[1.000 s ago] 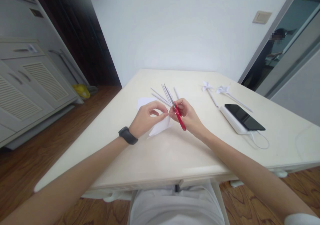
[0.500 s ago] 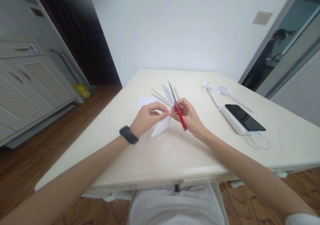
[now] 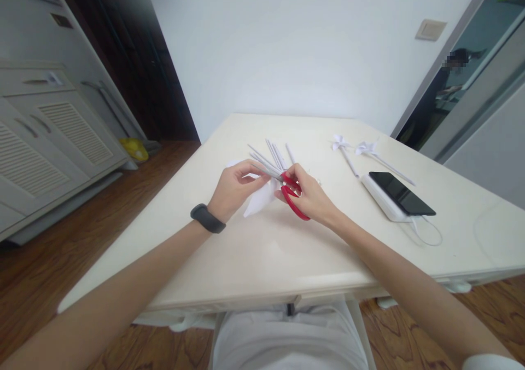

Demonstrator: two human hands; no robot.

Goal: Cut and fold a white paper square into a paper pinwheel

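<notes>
Scissors (image 3: 292, 195) now swung leftward, blades onto paper (image 3: 259, 200).

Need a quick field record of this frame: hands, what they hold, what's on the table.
left hand: grip on a folded white paper piece
right hand: holds red-handled scissors, blades toward the paper
wrist: black band on the left
behind hands: loose white paper sticks
right side: two paper pinwheels, black phone on a white power bank with cable
surface: cream table
</notes>
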